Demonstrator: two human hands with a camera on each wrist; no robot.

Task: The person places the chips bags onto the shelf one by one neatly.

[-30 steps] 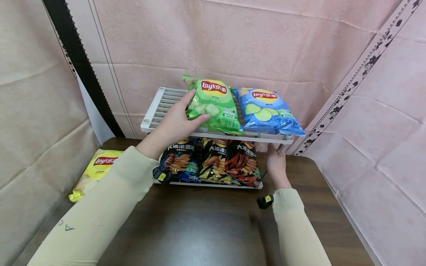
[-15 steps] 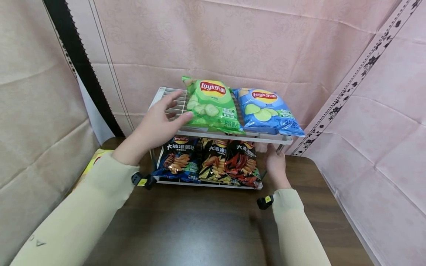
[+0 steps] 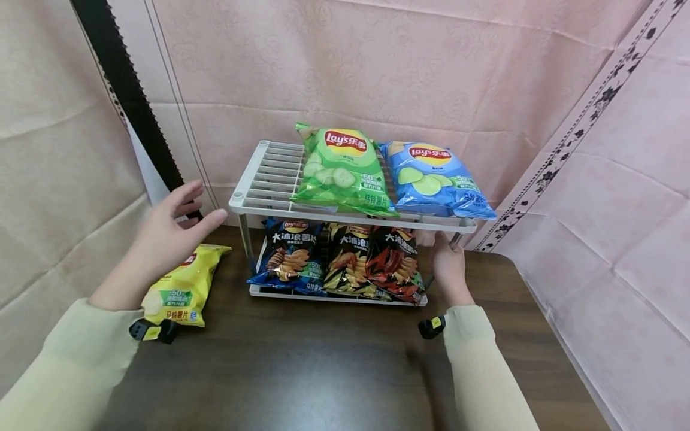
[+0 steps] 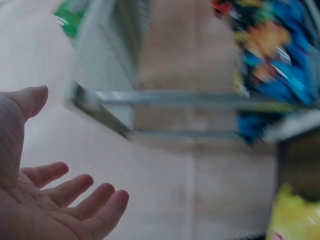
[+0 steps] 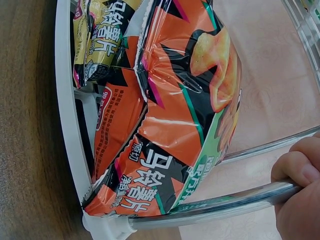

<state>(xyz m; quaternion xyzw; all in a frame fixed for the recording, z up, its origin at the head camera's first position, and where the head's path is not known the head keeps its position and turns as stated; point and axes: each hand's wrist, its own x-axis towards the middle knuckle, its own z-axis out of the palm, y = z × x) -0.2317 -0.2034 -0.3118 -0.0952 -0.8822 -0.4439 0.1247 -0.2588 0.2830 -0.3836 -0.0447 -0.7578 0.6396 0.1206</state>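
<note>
My left hand [image 3: 167, 233] hovers with spread, relaxed fingers over a yellow bag of potato chips [image 3: 185, 287], holding nothing. That bag lies on the table left of a white two-tier rack [image 3: 253, 173]; its upper part is hidden by the hand. My right hand [image 3: 448, 266] grips a metal post [image 5: 225, 202] at the rack's right side. On the upper tier lie a green chip bag [image 3: 345, 170] and a blue chip bag [image 3: 433, 179]. The lower tier holds a dark blue bag [image 3: 291, 257], a black-and-gold bag [image 3: 347, 257] and a black-and-red bag [image 3: 396, 263].
The slatted left part of the upper tier shows beside the green bag. A brown wooden table [image 3: 323, 359] extends in front of the rack. Pink cloth [image 3: 377, 66] hangs behind and at the sides.
My left hand has let go of the green bag and moved left and down to above the yellow bag. The green bag stays on the upper tier. My right hand has kept its grip.
</note>
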